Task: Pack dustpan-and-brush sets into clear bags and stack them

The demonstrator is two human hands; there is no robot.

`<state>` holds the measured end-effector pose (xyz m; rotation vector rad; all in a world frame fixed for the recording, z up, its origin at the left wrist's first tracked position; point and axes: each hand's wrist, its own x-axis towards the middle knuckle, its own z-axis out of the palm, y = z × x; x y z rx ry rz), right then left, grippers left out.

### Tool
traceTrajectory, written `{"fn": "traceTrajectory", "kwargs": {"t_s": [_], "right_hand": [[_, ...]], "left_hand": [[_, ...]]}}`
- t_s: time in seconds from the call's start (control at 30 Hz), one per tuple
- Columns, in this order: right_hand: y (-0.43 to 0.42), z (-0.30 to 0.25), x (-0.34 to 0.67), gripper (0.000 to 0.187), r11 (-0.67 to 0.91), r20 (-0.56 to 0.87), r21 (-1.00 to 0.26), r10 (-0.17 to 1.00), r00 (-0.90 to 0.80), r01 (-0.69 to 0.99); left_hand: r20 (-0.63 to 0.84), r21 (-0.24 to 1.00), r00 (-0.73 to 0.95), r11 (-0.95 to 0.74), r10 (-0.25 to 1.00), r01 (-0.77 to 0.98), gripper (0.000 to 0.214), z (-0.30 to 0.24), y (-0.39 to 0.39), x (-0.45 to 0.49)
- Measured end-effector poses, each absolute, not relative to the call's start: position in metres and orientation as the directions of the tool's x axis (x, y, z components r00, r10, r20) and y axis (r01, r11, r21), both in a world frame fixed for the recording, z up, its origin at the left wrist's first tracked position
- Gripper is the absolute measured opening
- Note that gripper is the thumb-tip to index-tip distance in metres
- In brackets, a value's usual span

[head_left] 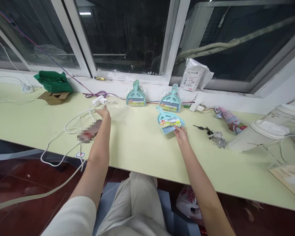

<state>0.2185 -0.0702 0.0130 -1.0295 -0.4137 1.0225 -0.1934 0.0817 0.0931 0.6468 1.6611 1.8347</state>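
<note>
My right hand (181, 133) grips the lower edge of a light turquoise mini dustpan and brush set (168, 122), tilted above the table, with a yellow and red label across it. Just behind it, a stack of like dustpan sets (171, 101) in clear wrap leans by the wall. A second stack (136, 96) stands further left. My left hand (103, 112) reaches out beside a white charger plug (99, 100); its thumb points left and the other fingers are mostly hidden. Thin clear plastic film (121, 113) lies right of that hand; whether the hand touches it is unclear.
White cables (63, 131) loop around a partly blurred phone (98, 126) on the left. A green bag (53, 81) sits over an open cardboard box (54, 97). Keys (217, 139), a pink wrapped item (229, 119) and lidded cups (259, 135) are on the right. Windows rise behind.
</note>
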Motion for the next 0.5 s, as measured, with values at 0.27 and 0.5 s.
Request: {"fn": "traceTrajectory", "kwargs": {"t_s": [0.27,0.5], "right_hand": [[-0.069,0.004,0.207,0.028,0.126,-0.159,-0.861,0.854,0.496,-0.492],[-0.072,0.009,0.198,0.023,0.073,-0.111,-0.902,0.913,0.392,-0.425]], "left_hand": [[0.500,0.757,-0.318,-0.229,0.805,0.611,0.055,0.092,0.045,-0.106],[0.003,0.981,0.387,0.073,0.922,-0.182,0.045,0.015,0.007,0.031]]}}
